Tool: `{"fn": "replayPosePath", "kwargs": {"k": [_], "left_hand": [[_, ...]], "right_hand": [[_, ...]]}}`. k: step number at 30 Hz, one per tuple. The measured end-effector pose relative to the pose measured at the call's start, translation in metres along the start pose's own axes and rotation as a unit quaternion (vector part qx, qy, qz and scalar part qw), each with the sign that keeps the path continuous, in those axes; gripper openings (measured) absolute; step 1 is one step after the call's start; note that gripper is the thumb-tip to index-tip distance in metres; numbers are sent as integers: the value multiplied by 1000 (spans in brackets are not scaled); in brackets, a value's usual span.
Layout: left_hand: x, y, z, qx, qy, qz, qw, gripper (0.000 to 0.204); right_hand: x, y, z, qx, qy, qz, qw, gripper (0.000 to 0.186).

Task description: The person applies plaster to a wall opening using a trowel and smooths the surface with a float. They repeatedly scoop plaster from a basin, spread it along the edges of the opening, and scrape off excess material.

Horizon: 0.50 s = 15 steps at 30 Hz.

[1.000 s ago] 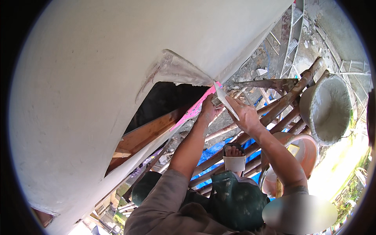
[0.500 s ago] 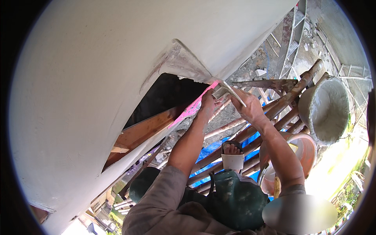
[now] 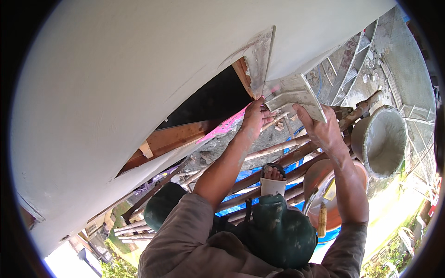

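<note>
Both forearms bare below the hands (image 3: pixel 254 118); brownish-grey sleeves (image 3: pixel 185 227) pushed up to the elbows, creased, lightly soiled. Dark green trousers (image 3: pixel 278 231) beneath the arms, speckled with pale spatter. One foot in a dark open sandal (image 3: pixel 272 172), toes exposed, with a pale cuff just under it.

Your left hand (image 3: pixel 256 116) and right hand (image 3: pixel 322 131) both press a flat, plaster-smeared trowel (image 3: pixel 293 95) against the white wall (image 3: pixel 116 83), at the corner of a dark opening (image 3: pixel 211 99). Below you run bamboo scaffold poles (image 3: pixel 278 160); a grey bucket (image 3: pixel 382 141) sits to your right, beside an orange basin (image 3: pixel 324 185).
</note>
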<state>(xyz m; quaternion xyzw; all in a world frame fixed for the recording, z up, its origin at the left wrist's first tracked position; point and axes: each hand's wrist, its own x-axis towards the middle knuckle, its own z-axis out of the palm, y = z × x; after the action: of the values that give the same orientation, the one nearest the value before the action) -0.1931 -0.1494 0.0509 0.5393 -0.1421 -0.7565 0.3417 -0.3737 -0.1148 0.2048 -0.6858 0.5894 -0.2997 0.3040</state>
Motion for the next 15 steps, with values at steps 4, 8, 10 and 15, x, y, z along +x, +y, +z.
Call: {"fn": "replayPosePath", "kwargs": {"k": [4, 8, 10, 15], "left_hand": [[-26, 19, 11, -22, -21, 7, 1000, 39], [-52, 38, 19, -30, -60, 37, 997, 40], [-65, 48, 20, -34, -78, 42, 996, 40], [-107, 73, 32, -38, -142, 95, 985, 40]], "right_hand": [[1, -24, -15, -9, 20, -5, 1000, 19], [3, -53, -34, -16, 32, -5, 999, 19], [2, -75, -51, 2, -3, 53, 999, 22], [-6, -112, -82, -80, 102, -31, 991, 19]]}}
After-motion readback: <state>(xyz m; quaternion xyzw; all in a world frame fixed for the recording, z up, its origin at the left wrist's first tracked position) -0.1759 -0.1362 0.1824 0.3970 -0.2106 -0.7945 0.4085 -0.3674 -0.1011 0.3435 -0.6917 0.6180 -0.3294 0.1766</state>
